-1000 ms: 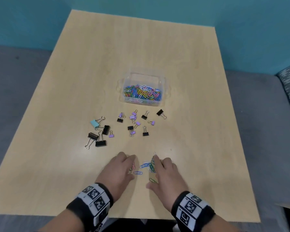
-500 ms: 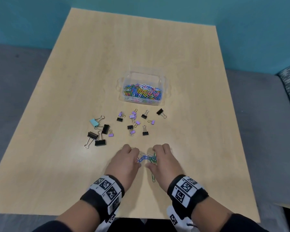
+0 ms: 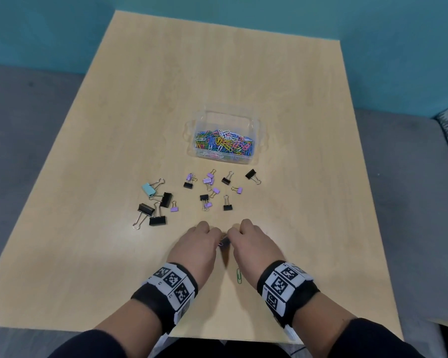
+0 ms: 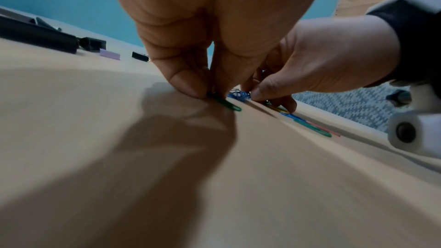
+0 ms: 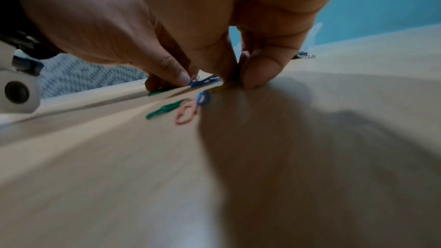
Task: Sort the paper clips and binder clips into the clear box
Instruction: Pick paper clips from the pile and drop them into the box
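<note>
Head view: both hands have moved up the table [image 3: 308,228] since a second ago, now closer to the binder clips [image 3: 207,192]. Left hand [image 3: 195,248] and right hand [image 3: 254,248] have closed in, fingertips nearly touching; the loose paper clips seen between them before are now mostly hidden under the curled fingers. One green paper clip [image 3: 239,275] is left behind, near the right wrist. Clear box [image 3: 224,143] unchanged, mid-table, full of coloured paper clips.

Left wrist view: left hand [image 4: 214,31] thumb and forefinger pinch down on a dark green clip [image 4: 226,104] on the table. Right hand [image 4: 317,67] fingers curled over blue clips [image 4: 238,95].

Right wrist view: right hand [image 5: 238,25] fingertips pressed together on yellow clip [image 5: 218,88]; a pink clip [image 5: 186,112], blue clip [image 5: 204,98] and green clip [image 5: 164,110] lie loose behind.
</note>
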### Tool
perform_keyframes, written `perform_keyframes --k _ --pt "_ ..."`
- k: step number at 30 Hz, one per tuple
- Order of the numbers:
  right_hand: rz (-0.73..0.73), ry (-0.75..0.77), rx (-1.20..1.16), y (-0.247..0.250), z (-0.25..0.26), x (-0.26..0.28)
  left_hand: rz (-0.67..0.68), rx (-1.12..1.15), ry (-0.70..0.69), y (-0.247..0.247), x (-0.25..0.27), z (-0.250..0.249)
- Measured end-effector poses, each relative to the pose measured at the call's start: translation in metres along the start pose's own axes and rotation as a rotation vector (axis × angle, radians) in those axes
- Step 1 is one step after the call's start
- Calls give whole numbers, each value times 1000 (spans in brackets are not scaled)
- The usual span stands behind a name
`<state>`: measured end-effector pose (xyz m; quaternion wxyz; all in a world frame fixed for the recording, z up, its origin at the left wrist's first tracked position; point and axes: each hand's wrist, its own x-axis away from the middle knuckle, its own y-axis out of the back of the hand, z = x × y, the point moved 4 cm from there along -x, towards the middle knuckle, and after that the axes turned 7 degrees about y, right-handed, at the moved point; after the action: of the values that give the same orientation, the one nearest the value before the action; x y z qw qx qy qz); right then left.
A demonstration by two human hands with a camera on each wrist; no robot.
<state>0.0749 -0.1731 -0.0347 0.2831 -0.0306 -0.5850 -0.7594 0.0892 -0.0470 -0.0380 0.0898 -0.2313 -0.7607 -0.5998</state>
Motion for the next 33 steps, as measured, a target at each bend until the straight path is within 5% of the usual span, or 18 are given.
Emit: perform_keyframes --k 11,19,25,28,33 --pt "-121 -47 -60 8 -28 -2 46 -119 -128 8 -2 0" --pt "-199 -477 -1003 5 -62 6 2 -185 -179 10 -14 11" --pt "-229 -505 -1233 21 -70 -1 17 -203 -137 16 -27 9" --pt "-229 -495 -1259 28 -73 -8 80 5 64 20 -38 17" --pt "-297 -441 -1290 67 -73 -29 105 773 381 57 -55 33"
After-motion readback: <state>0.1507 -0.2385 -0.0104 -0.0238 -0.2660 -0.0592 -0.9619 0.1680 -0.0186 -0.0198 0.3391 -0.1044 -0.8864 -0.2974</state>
